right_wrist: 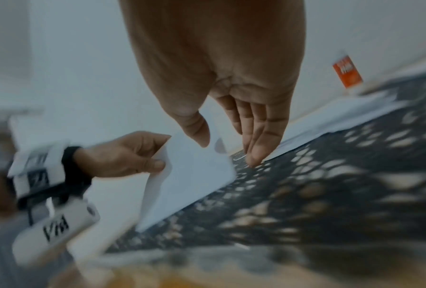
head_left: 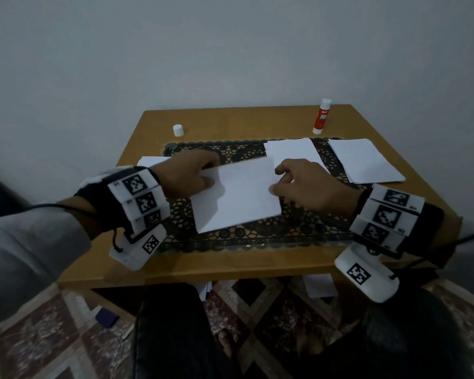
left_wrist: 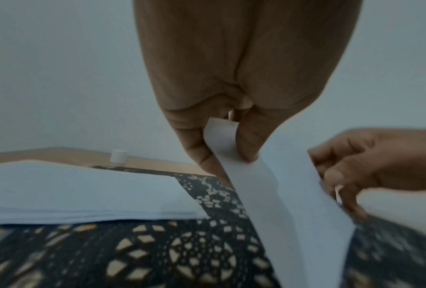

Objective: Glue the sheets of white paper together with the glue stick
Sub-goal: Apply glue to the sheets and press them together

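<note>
White sheet [head_left: 236, 195] held over the lace mat [head_left: 257, 239] at counter [head_left: 230, 266] centre; left hand [head_left: 188, 173] pinches its 9 o'clock edge, fingers [left_wrist: 247, 144] curled on it; right hand [head_left: 309, 184] pinches the 3 o'clock edge between thumb and fingers. Judged light, limp, easily creased; best held at opposite edges. Glue stick [head_left: 321, 116] stands uncapped at 1 o'clock, cap [head_left: 178, 130] apart at 11 o'clock. Paper stacks [head_left: 367, 161] at 2 o'clock. No containers seen.
</note>
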The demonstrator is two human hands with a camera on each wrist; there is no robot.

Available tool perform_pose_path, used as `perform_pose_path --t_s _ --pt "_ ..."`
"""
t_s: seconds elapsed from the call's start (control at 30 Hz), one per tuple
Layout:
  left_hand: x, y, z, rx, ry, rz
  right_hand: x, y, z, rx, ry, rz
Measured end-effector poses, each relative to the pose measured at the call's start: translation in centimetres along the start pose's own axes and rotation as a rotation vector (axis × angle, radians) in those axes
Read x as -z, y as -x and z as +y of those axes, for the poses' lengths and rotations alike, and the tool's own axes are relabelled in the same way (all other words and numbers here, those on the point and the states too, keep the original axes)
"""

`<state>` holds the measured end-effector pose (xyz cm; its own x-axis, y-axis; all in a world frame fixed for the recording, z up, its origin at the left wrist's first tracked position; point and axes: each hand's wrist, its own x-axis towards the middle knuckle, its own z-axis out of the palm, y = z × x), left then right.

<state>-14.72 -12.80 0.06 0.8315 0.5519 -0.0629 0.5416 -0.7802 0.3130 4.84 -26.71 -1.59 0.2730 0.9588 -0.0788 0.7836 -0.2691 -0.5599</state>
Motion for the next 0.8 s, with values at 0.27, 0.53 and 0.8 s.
perform_pose_path --t_s 0.27,0.53,0.8 --pt "5.0 0.9 -4.5 0.295 0.374 0.387 -0.9 -3.7 -4.6 -0.054 -0.626 -0.107" --pt "3.7 1.3 -10.5 0.731 0.489 0.276 -5.2 -9.3 -9.0 -0.217 -0.665 -0.222" --pt "1.3 1.4 -12.2 0.645 0.085 0.150 -6.7 -10.8 -9.1 -0.098 -0.125 -0.144"
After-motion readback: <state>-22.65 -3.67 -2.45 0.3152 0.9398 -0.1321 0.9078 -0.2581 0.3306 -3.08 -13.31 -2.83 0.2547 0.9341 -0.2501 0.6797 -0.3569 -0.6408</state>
